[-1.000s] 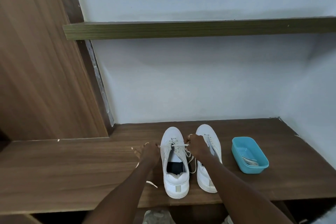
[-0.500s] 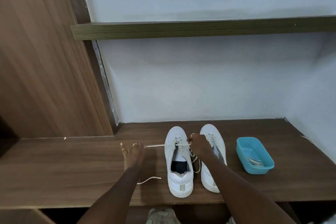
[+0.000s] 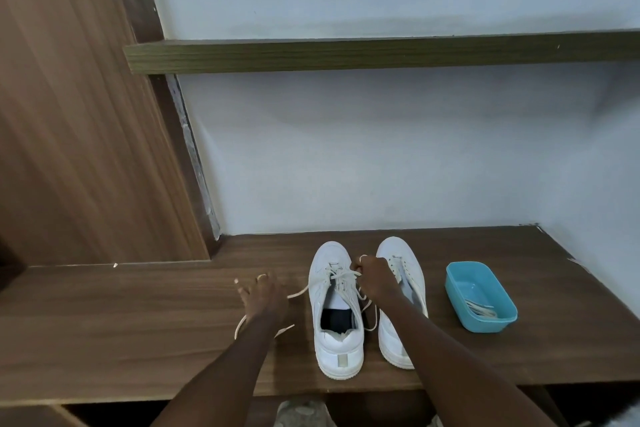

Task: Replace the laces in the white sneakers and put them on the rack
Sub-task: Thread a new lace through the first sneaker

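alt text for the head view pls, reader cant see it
A right hand pinches the lace on the left white sneaker while the left hand holds its end out sideways, on a wooden shelf. A second sneaker and a blue tub stand to the right.

Teal plastic tub (image 3: pixel 485 324) sits on right part of dark wood bench top (image 3: pixel 138 322), near the corner. Pale blue-white wall (image 3: pixel 381 156) behind. Tall brown wood-grain panel (image 3: pixel 76 132) fills the left side, its lower edge meeting the bench.
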Demonstrator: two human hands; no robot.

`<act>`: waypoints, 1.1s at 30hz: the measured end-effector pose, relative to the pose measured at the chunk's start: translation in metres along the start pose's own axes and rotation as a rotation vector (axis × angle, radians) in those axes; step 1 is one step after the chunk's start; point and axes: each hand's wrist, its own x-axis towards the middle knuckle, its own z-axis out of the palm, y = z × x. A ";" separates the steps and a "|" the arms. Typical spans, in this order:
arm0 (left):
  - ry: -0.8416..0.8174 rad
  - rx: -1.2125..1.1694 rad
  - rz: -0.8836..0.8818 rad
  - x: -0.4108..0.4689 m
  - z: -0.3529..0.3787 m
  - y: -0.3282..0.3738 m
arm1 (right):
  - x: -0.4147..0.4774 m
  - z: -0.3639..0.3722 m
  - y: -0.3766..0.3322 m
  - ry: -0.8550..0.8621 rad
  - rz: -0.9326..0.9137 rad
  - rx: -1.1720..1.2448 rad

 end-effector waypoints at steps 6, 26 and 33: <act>0.022 0.039 0.325 -0.003 -0.016 0.046 | 0.000 -0.003 0.000 -0.006 0.009 0.017; 0.358 0.060 0.321 -0.007 -0.013 0.017 | -0.007 0.007 -0.002 -0.007 0.065 0.034; 0.338 -0.054 0.264 0.001 -0.010 -0.004 | -0.009 0.014 -0.009 -0.043 0.065 -0.048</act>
